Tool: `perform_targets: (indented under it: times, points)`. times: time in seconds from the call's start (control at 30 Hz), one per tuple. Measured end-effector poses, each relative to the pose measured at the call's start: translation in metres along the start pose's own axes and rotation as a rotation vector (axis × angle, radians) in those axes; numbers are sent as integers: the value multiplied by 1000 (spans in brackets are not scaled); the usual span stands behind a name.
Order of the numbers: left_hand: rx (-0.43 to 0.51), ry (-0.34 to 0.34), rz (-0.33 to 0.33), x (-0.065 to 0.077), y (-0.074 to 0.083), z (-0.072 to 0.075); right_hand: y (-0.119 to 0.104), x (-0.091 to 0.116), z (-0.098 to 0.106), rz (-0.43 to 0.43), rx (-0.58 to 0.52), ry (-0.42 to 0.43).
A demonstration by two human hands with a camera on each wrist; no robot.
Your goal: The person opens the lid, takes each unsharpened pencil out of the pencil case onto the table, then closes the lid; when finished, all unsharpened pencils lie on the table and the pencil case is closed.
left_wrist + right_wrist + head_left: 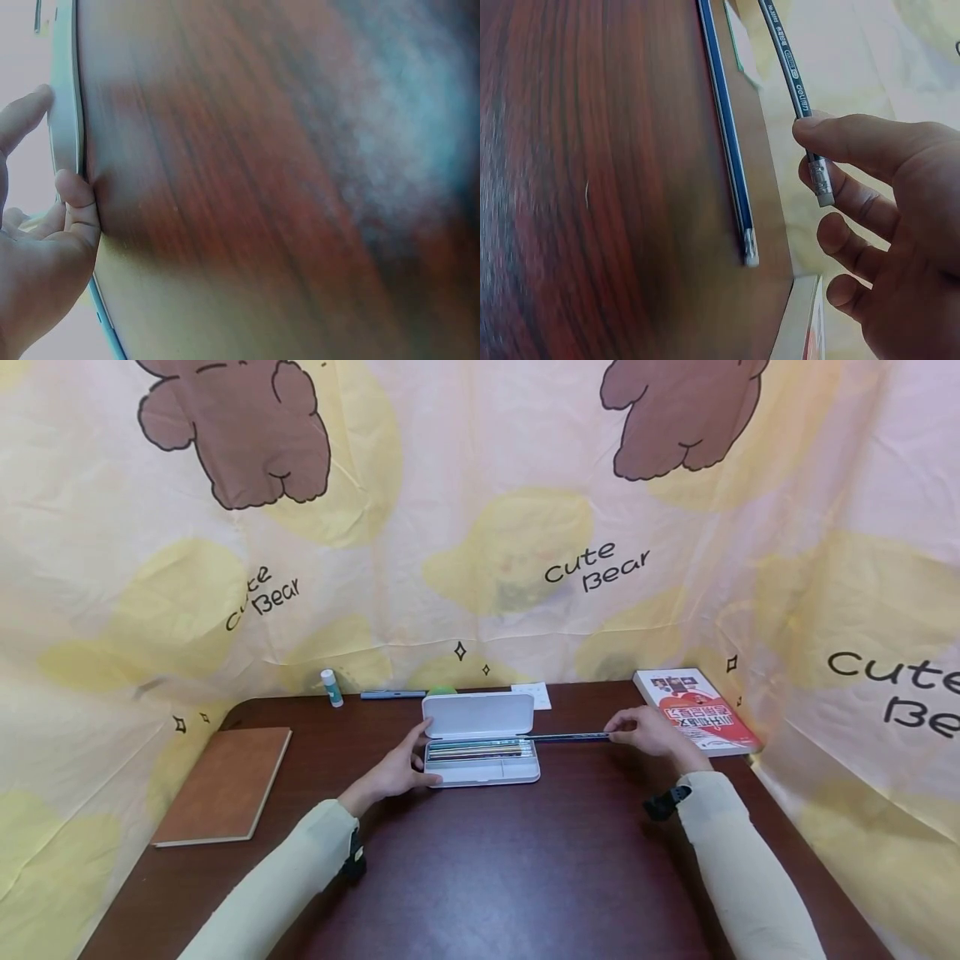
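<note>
A white pencil case (482,772) lies with its lid (477,716) raised and several pencils (480,750) in its rear compartment. My left hand (392,770) grips the case's left end, thumb at the front corner and a finger at the lid; the left wrist view shows this hand (45,262) against the case's edge (66,97). Over at the right, my right hand (647,731) pinches a dark pencil (786,56) near its eraser end, between thumb and forefinger. Beneath it, a blue pencil (727,127) with a white eraser appears on the table.
A brown notebook (225,785) lies at the left of the dark wooden table (480,877). Along the back are a glue stick (332,687), a blue pen (392,694), a green object (442,690) and white paper (542,695). A red-and-white book (701,714) lies back right.
</note>
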State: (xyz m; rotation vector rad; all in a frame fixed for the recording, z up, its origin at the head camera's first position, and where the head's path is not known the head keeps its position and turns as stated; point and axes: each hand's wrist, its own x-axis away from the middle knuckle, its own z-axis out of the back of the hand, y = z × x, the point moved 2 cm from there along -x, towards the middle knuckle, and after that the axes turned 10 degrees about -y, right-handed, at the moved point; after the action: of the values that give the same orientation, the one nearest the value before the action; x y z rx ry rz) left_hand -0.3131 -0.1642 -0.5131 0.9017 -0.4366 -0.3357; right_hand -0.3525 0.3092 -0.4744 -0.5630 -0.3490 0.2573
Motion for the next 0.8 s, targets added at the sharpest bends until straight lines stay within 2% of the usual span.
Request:
perform_targets:
  times: [0.4, 0.7, 0.8]
  points:
    - [-2, 6, 15, -2, -2, -1, 28, 5, 1, -71, -33, -36]
    - [1, 0, 7, -1, -1, 0, 37, -4, -8, -38, 23, -36]
    - [3, 0, 6, -1, -1, 0, 38, -6, -10, -50, 26, -31]
